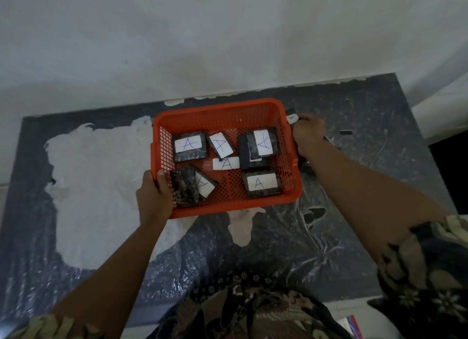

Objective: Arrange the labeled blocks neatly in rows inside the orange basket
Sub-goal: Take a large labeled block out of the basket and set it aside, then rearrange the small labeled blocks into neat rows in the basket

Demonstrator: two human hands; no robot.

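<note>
An orange basket [228, 116] of perforated plastic sits on a dark, plastic-covered table [367, 106] whose surface has large worn white patches, close to the pale wall behind it. Inside lie dark, shiny-wrapped blocks, each bearing a white label with a hand-drawn blue letter A, scattered at different angles rather than in rows. At the far left a block [190, 146] lies flat with its label upright; just beside it a smaller block [220, 145] is tilted. In the middle a loose white label [226, 163] rests on the mesh floor. At the far right a block [263, 142] with its label turned sideways lies on top of another dark block [247, 152]. At the near right a block [262, 183] lies flat, and at the near left a block [205, 185] is partly covered by a crumpled dark block [184, 187]. My left hand [154, 197] grips the basket's near left rim, thumb curled over the edge and inside. My right hand [309, 133] is just outside the basket's right wall, fingers curled around another labelled block [292, 116], only partly visible above my knuckles. My patterned sleeves [430, 262] show at the bottom.
</note>
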